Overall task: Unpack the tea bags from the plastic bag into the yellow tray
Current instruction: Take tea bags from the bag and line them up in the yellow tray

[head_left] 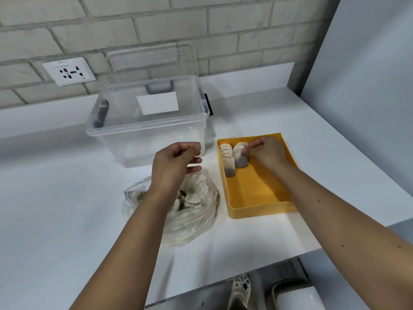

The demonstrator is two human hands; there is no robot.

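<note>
The yellow tray (257, 189) lies on the white counter to the right. Tea bags stand in two groups at its far end: a stack of tea bags (226, 159) on the left and a tea bag (240, 158) beside it. My right hand (266, 153) reaches into the tray and pinches the top of that right tea bag. The crumpled clear plastic bag (192, 211) sits left of the tray with several tea bags (192, 199) inside. My left hand (176, 163) hovers just above its mouth, thumb and forefinger together. Whether it holds the film is unclear.
A large clear storage box (147, 124) with grey latches stands behind the bag, its lid (152, 61) leaning on the brick wall. A wall socket (69, 71) is at the back left. The counter's front edge runs below my arms; a shoe and a bin show underneath.
</note>
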